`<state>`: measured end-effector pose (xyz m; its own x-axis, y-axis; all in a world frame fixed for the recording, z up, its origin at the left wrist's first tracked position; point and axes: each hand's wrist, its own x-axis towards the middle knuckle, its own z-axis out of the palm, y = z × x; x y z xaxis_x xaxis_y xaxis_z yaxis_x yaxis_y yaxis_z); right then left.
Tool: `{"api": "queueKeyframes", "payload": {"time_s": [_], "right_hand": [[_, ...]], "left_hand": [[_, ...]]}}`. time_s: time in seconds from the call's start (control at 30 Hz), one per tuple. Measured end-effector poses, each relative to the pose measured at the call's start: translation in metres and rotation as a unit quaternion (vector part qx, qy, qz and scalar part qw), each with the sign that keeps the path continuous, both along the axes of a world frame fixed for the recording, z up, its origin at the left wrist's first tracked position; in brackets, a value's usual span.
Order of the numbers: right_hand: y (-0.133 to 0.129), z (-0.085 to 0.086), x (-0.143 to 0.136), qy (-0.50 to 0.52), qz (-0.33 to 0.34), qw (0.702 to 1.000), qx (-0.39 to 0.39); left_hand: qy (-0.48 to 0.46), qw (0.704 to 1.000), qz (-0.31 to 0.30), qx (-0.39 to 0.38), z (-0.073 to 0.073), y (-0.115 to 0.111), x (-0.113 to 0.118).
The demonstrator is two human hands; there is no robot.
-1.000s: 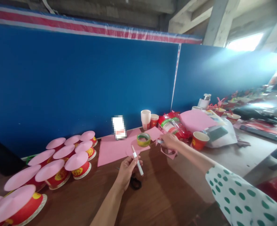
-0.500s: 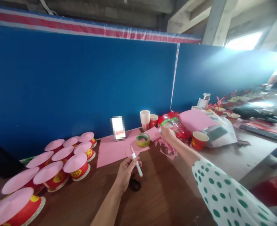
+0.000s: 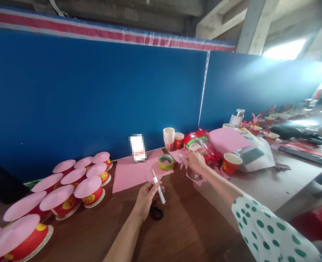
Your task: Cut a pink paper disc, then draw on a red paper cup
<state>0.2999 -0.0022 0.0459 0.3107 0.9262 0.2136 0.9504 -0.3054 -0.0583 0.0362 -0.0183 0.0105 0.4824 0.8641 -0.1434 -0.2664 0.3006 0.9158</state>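
My left hand (image 3: 147, 200) is closed around a slim white marker (image 3: 158, 187) with a pinkish tip, held tilted above the brown table. Black scissor handles (image 3: 156, 213) lie just below that hand. My right hand (image 3: 195, 161) reaches forward over pink paper scraps (image 3: 196, 179), in front of a red plastic bag (image 3: 201, 143). Its fingers are closed together around a small whitish thing, too blurred to name. Between the hands, a roll of yellow-green tape (image 3: 166, 166) rests on pink paper sheets (image 3: 130, 174).
Red paper cups topped with pink discs (image 3: 88, 185) stand in rows at left. A blurred-out white item (image 3: 137, 147), stacked cups (image 3: 168, 138) and a blue partition (image 3: 95, 91) are behind. An upright red cup (image 3: 232, 163) stands right, beside a white plastic bag (image 3: 263, 158).
My right hand has shifted slightly down over the pink scraps, and its sleeve has moved right and down. My left hand still holds the marker in about the same place.
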Motion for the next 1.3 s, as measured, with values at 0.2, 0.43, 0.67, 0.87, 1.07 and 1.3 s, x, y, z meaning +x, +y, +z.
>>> {"api": "queueKeyframes", "payload": {"time_s": [0.2,0.43,0.67,0.87,1.07,1.3], "right_hand": [[-0.004,-0.013,-0.006,-0.01,-0.02,1.0,0.005],[-0.005,-0.032,-0.011,-0.006,-0.038,0.999,0.009],[-0.013,-0.03,-0.027,-0.013,-0.018,0.99,0.141],[-0.017,-0.008,-0.09,0.185,0.155,0.948,0.209],[-0.029,-0.025,-0.152,0.327,0.256,0.889,0.192],[-0.032,-0.041,-0.154,0.361,0.259,0.871,0.207]], "left_hand": [[0.004,1.0,-0.007,0.001,0.004,-0.002,-0.001],[0.005,1.0,-0.014,0.006,0.005,-0.004,0.0],[-0.014,1.0,-0.016,0.01,0.001,-0.002,0.0],[-0.059,0.998,0.014,0.013,0.003,0.004,-0.002],[-0.085,0.986,0.131,0.066,0.013,0.014,-0.011],[0.083,0.963,0.164,0.198,0.003,0.016,-0.03]]}}
